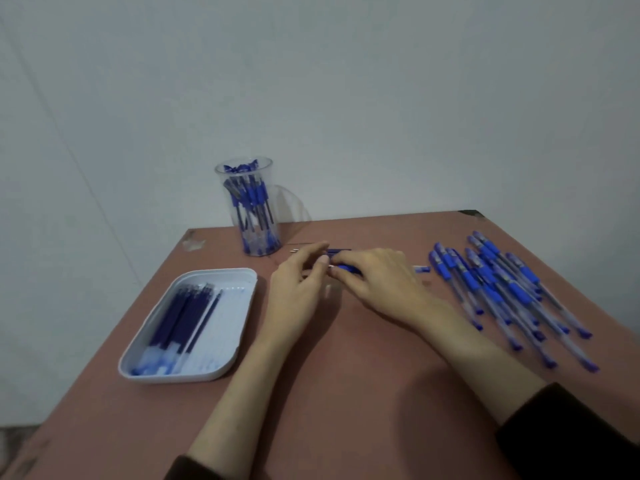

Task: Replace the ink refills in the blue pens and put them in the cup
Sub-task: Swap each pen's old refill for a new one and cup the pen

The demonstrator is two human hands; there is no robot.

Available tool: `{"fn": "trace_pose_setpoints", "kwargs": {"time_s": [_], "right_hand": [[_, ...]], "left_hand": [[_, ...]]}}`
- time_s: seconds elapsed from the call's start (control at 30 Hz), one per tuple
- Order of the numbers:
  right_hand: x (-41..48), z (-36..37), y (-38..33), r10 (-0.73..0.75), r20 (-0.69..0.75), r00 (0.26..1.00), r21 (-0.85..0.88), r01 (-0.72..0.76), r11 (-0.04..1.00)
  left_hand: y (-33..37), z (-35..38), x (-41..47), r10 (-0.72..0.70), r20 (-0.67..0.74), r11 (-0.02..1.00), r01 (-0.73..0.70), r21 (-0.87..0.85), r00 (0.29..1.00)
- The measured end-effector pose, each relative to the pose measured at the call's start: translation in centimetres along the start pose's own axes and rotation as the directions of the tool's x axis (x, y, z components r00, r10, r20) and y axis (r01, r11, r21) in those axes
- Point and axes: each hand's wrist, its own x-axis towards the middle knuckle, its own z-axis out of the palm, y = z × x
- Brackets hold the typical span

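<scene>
Opening one blue pen (347, 269) mid-table before the cup (250, 209), it seems, you curl your right hand (381, 282) round its barrel. Whether your left hand (300, 284) pinches the tip, I cannot tell. The next move likely calls for a refill (176, 317) from the tray (194, 377).

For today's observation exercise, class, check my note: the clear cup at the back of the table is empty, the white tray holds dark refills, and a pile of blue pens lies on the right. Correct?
Not quite: the cup is not empty; the head view shows it packed with blue pens. The tray does hold refills, and the pile of pens does lie on the right.
</scene>
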Motion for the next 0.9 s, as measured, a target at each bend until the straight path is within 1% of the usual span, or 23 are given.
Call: {"fn": "trace_pose_setpoints", "kwargs": {"time_s": [0.1,0.2,0.27,0.37,0.43,0.47,0.5,0.53,0.57,0.63,0.7,0.73,0.77,0.8,0.83,0.87,0.9], "right_hand": [[0.0,0.6,0.3,0.016,-0.029,0.999,0.008,-0.015,1.000],[0.0,0.7,0.4,0.038,-0.067,0.997,-0.005,-0.038,0.999],[0.0,0.5,0.5,0.050,-0.098,0.994,-0.029,-0.053,0.998],[0.0,0.2,0.7,0.093,-0.085,0.992,-0.059,-0.098,0.993],[-0.1,0.1,1.3,0.157,-0.046,0.986,-0.123,-0.162,0.979],[-0.1,0.0,1.8,0.200,-0.030,0.979,-0.139,-0.203,0.969],[-0.1,-0.1,2.2,0.243,-0.021,0.970,-0.123,-0.244,0.962],[-0.1,-0.1,2.7,0.273,-0.028,0.962,-0.057,-0.275,0.960],[-0.1,-0.3,3.0,0.297,-0.041,0.954,0.055,-0.294,0.954],[-0.1,-0.7,2.8,0.324,-0.081,0.943,0.316,-0.284,0.905],[0.0,-1.0,2.1,0.339,-0.099,0.936,0.496,-0.249,0.832],[0.1,-1.1,1.8,0.348,-0.090,0.933,0.559,-0.242,0.793],[0.2,-1.1,1.5,0.356,-0.066,0.932,0.613,-0.244,0.751],[0.2,-1.2,1.2,0.363,-0.024,0.932,0.670,-0.254,0.698],[0.2,-1.2,0.9,0.367,0.036,0.929,0.732,-0.275,0.624],[0.2,-1.2,0.6,0.364,0.111,0.925,0.792,-0.303,0.530],[0.3,-1.3,0.3,0.349,0.190,0.918,0.838,-0.337,0.429]], "left_hand": [[0.0,0.1,0.0,-0.091,0.050,0.993,0.094,-0.065,0.995],[-0.5,-0.1,0.3,-0.146,0.014,0.986,0.146,-0.078,0.989],[-0.6,-0.4,0.5,-0.157,-0.014,0.984,0.155,-0.089,0.988],[-0.4,-0.5,0.6,-0.173,-0.047,0.979,0.167,-0.117,0.984],[-0.5,-0.6,0.5,-0.177,-0.087,0.982,0.170,-0.081,0.980],[-0.5,-0.7,0.5,-0.167,-0.090,0.986,0.165,-0.025,0.982],[-0.4,-0.8,0.4,-0.158,-0.059,0.986,0.160,0.038,0.986],[-0.3,-0.8,0.4,-0.155,0.008,0.983,0.154,0.097,0.988],[0.1,-0.7,0.2,-0.159,0.099,0.976,0.142,0.166,0.982],[0.7,-0.5,-0.3,-0.159,0.266,0.947,0.071,0.313,0.951],[0.9,-0.3,-0.6,-0.161,0.355,0.920,0.010,0.391,0.921],[0.9,-0.2,-0.6,-0.149,0.364,0.915,-0.011,0.402,0.919],[1.0,-0.1,-0.6,-0.123,0.342,0.926,-0.016,0.377,0.932],[1.2,0.0,-0.6,-0.095,0.289,0.958,0.008,0.286,0.953],[1.3,0.0,-0.5,-0.084,0.227,0.992,0.059,0.116,0.970],[1.6,0.0,-0.4,-0.097,0.182,0.987,0.119,-0.111,0.978],[1.9,0.0,-0.3,-0.120,0.171,0.938,0.168,-0.303,0.978]]}}
